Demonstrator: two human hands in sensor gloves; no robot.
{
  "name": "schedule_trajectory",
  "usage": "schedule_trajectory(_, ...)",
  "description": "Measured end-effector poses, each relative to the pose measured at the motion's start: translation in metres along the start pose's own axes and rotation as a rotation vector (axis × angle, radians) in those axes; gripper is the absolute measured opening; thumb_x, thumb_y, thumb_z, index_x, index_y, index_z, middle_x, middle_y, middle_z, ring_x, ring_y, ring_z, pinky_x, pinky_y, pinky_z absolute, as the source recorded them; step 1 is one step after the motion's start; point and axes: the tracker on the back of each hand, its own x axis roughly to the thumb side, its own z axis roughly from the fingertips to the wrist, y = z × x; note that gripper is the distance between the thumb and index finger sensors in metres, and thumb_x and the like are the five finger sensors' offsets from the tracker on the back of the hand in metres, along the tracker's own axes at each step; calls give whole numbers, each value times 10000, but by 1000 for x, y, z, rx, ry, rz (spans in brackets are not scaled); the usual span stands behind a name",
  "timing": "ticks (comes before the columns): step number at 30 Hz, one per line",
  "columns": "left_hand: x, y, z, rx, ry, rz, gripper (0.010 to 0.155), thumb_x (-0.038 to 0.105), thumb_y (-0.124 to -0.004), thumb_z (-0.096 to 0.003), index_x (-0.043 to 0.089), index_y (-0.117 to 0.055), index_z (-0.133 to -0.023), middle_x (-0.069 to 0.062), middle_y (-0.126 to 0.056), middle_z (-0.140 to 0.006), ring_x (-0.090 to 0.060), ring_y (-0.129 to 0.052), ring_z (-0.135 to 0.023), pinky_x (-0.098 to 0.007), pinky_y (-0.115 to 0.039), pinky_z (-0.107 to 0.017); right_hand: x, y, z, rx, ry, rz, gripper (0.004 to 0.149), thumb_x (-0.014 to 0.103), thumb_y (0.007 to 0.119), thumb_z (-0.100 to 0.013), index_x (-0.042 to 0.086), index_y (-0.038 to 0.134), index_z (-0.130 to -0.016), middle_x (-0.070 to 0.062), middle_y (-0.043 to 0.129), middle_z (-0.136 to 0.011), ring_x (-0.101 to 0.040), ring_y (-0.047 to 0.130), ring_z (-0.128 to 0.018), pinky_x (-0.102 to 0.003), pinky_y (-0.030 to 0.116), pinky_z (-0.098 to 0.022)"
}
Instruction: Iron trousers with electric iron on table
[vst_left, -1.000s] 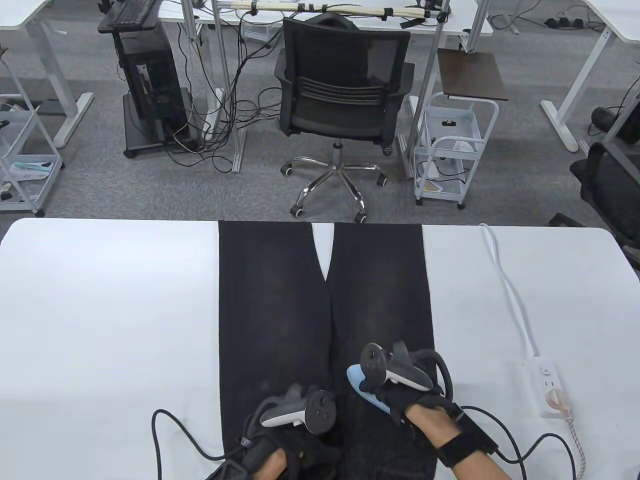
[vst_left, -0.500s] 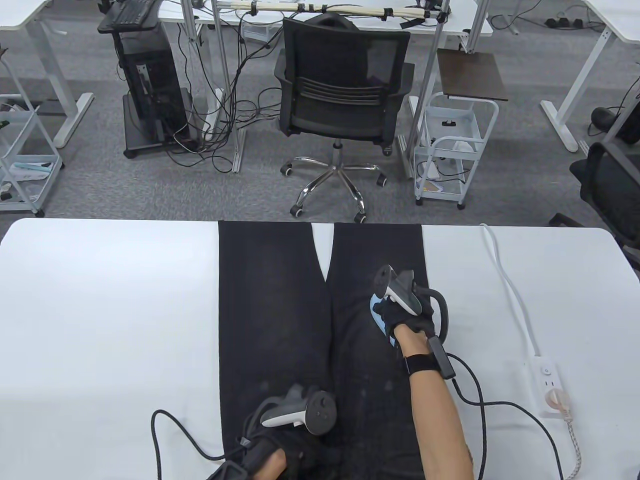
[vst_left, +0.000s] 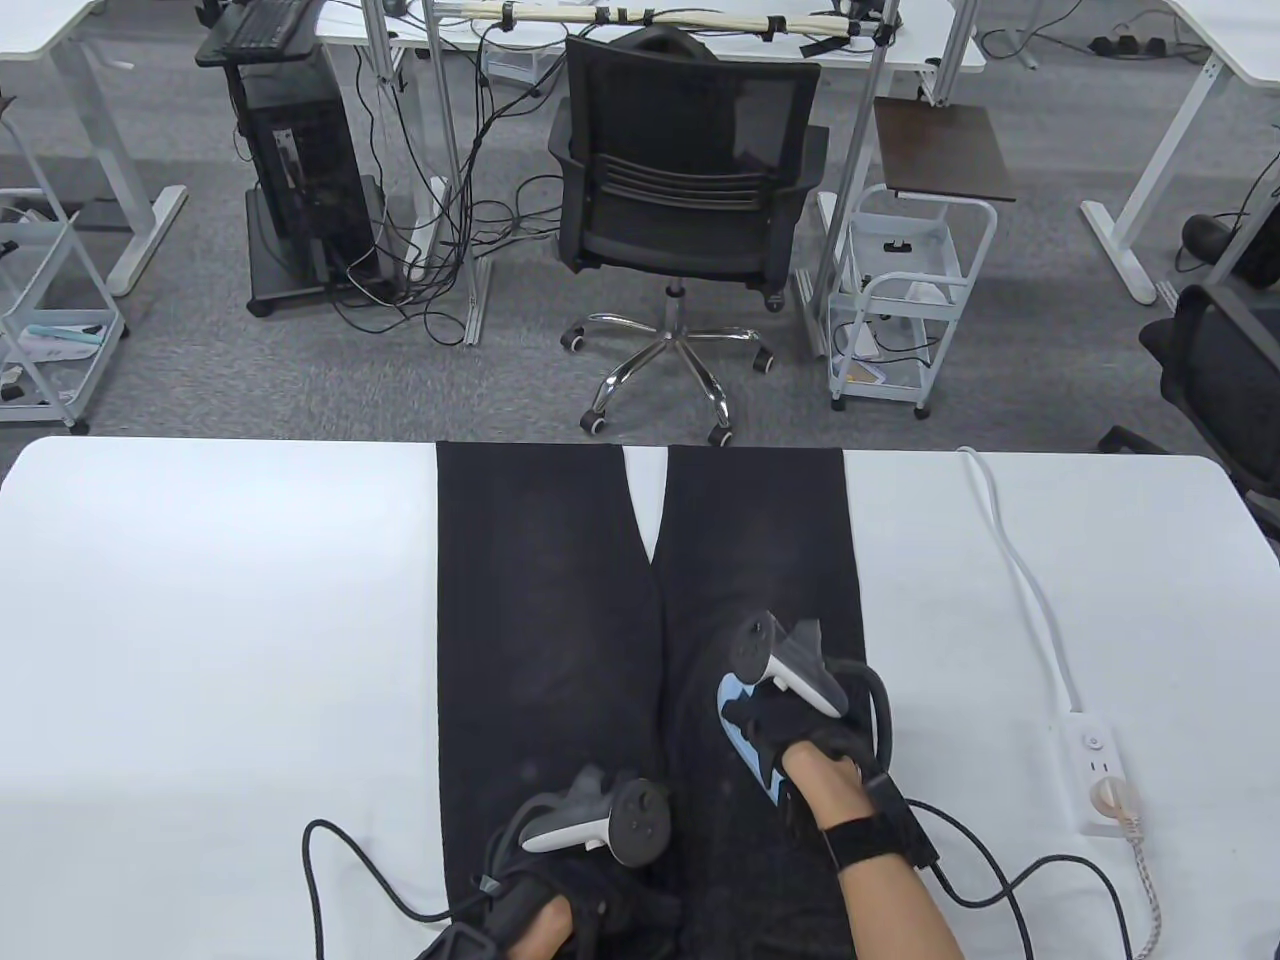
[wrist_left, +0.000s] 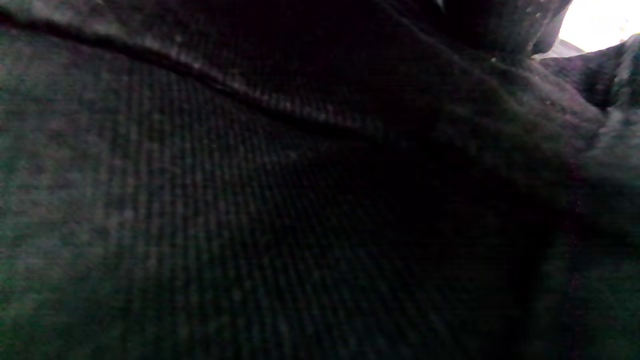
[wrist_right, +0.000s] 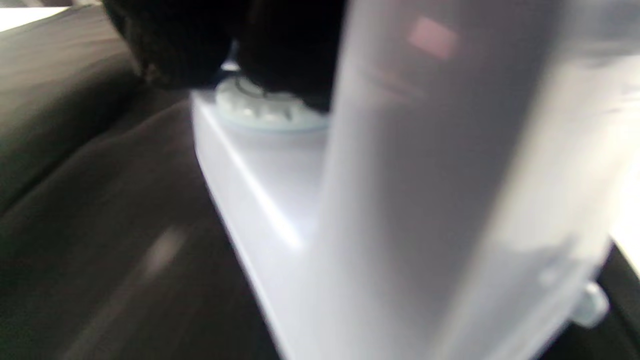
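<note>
Right hand (vst_left: 800, 745) grips the iron (vst_left: 738, 722) on the right leg of the trousers (vst_left: 560, 620), legs running straight away across the table (vst_left: 200, 620), while the left hand (vst_left: 560, 890) pins the waist end, finger position unclear.

1. The right hand (vst_left: 800, 735), in a black glove, sits at about 5 o'clock from the table view's middle, with its fingers curled down round the iron (vst_left: 742, 730).
2. The right forearm runs bare from the bottom edge at about 5 o'clock up toward 11 o'clock, with a black strap round the wrist.
3. A grey tracker rides on the back of the right hand, its ring end pointing toward 11 o'clock.
4. The left hand (vst_left: 560, 880) lies low at about 6 o'clock, palm down on the trousers (vst_left: 545, 600); its fingers are hidden under its tracker.
5. In the right wrist view, dark gloved fingers (wrist_right: 200, 45) come in from 12 o'clock, blurred.
</note>
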Motion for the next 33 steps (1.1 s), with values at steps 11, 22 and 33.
schedule_trajectory(11,0,-1,1,-11,8,-7,1115,666,-713,-510,114,40,-1120,-271,122,-1106,-562,44,-988,-776,-155,-638,1,48,118,-39,-346,130,559,526,784,-491,62,695,-790,53,905,-445,-66,959,-227,-355,899,-223)
schedule_trajectory(22,2,-1,0,-28,7,-13,1136,669,-717,-496,103,49,-1116,-283,134,-1097,-576,53,-980,-787,-152,-635,-1,10,25,-140,-206,151,569,546,767,-467,76,707,-782,58,914,-445,-64,965,-227,-356,905,-222)
schedule_trajectory(33,2,-1,0,-37,8,-18,1133,665,-717,-498,97,43,-1119,-290,126,-1097,-584,48,-979,-793,-160,-634,-38,-45,-111,-117,147,-19,569,542,772,-465,74,705,-782,53,912,-445,-74,961,-227,-367,897,-225)
